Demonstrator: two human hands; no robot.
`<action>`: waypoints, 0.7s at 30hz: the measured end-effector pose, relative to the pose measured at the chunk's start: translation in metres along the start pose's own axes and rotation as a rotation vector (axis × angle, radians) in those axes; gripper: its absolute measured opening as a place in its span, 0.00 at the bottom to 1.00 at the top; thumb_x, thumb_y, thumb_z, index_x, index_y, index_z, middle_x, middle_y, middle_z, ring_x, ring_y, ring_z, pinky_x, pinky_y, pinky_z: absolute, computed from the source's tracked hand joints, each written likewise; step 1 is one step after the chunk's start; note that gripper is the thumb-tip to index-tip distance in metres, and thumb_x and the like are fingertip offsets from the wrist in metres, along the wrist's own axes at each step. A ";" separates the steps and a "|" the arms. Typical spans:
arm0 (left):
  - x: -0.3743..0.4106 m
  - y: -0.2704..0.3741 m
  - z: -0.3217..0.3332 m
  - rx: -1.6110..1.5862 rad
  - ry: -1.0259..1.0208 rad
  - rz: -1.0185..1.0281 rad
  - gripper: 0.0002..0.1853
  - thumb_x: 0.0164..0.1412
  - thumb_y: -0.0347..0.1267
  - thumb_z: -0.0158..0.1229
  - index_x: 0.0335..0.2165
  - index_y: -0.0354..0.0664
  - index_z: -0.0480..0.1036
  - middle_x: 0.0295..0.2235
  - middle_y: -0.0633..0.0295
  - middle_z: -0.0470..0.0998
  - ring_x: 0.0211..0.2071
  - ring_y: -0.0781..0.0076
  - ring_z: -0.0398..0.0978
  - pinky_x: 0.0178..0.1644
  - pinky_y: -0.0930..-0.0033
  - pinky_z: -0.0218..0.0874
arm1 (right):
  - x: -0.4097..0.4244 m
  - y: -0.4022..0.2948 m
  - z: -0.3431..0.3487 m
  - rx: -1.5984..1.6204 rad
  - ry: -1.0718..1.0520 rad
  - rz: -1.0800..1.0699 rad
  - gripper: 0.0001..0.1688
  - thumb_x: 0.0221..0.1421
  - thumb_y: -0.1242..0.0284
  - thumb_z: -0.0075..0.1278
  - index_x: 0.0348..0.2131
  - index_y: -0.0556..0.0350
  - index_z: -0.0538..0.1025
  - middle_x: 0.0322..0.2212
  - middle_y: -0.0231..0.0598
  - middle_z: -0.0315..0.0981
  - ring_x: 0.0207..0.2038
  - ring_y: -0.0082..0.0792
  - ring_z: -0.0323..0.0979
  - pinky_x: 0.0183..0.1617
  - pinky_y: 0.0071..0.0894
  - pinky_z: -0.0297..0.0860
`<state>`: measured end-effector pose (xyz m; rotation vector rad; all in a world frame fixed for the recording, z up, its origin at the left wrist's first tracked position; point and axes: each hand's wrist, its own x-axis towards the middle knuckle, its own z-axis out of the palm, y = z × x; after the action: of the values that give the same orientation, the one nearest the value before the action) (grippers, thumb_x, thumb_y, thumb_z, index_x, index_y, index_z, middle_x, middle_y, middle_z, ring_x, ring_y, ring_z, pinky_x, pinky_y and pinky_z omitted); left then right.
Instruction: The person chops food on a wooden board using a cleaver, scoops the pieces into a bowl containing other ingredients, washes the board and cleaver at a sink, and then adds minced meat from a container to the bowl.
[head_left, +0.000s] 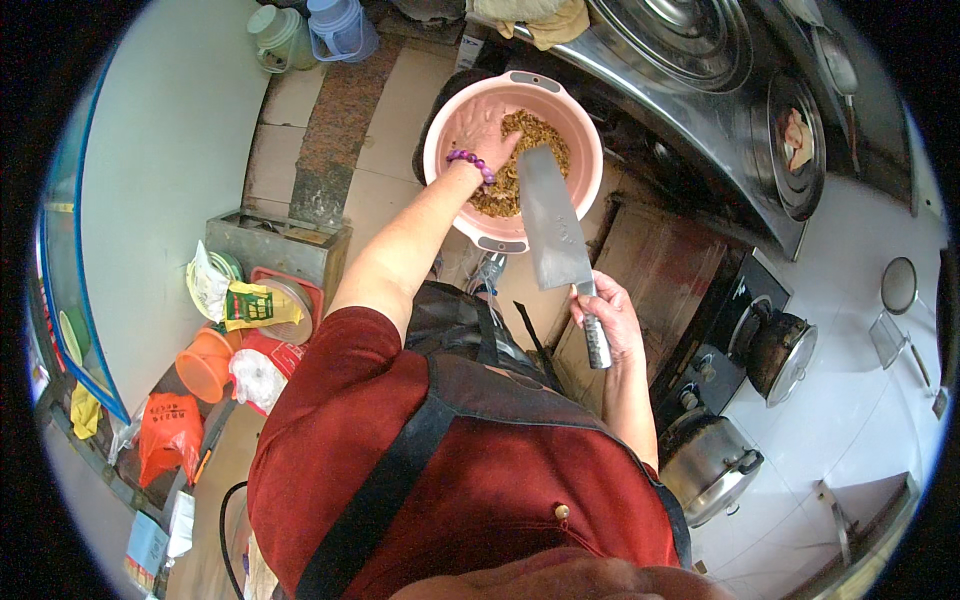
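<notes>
A pink plastic basin (588, 142) with grey handles holds brown chopped food (541, 133). My left hand (484, 139), with a purple bead bracelet (471, 161) at the wrist, is inside the basin at the left of the food. Its fingers are spread and nothing is seen in its grasp. My right hand (613, 315) grips the handle of a broad steel cleaver (551, 217). The blade points away from me, its far end over the near right part of the food; whether it touches the food cannot be told.
A steel stove counter (637, 97) with a large round lid (682, 37) stands at the upper right. At the right are a gas hob (724, 352), a blackened pot (776, 356) and a steel pot (705, 465). A metal box (277, 240) and an orange bucket (206, 364) stand left.
</notes>
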<state>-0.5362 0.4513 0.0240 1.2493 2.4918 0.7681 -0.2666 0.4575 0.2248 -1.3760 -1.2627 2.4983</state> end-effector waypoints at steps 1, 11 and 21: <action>-0.001 -0.006 -0.002 0.038 -0.007 -0.001 0.26 0.51 0.38 0.51 0.48 0.39 0.62 0.50 0.44 0.60 0.53 0.49 0.54 0.57 0.57 0.45 | -0.001 0.001 -0.002 0.026 0.007 -0.006 0.11 0.43 0.77 0.46 0.31 0.60 0.70 0.21 0.31 0.67 0.18 0.20 0.63 0.22 0.17 0.60; -0.062 0.021 -0.039 -0.100 0.032 0.472 0.32 0.44 0.25 0.55 0.50 0.48 0.59 0.51 0.50 0.57 0.51 0.51 0.58 0.54 0.53 0.51 | 0.039 -0.002 -0.015 0.174 0.107 -0.074 0.07 0.45 0.80 0.44 0.30 0.62 0.69 0.22 0.34 0.67 0.19 0.22 0.63 0.22 0.19 0.61; -0.085 0.016 -0.020 0.217 -0.135 0.237 0.34 0.45 0.28 0.54 0.53 0.43 0.55 0.54 0.54 0.55 0.55 0.54 0.53 0.59 0.54 0.43 | 0.043 -0.002 -0.008 0.026 0.080 -0.090 0.11 0.46 0.79 0.45 0.34 0.61 0.69 0.24 0.34 0.67 0.20 0.21 0.64 0.24 0.19 0.63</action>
<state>-0.4832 0.3842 0.0480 1.6357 2.3950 0.4513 -0.2874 0.4803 0.1939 -1.3668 -1.2436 2.3675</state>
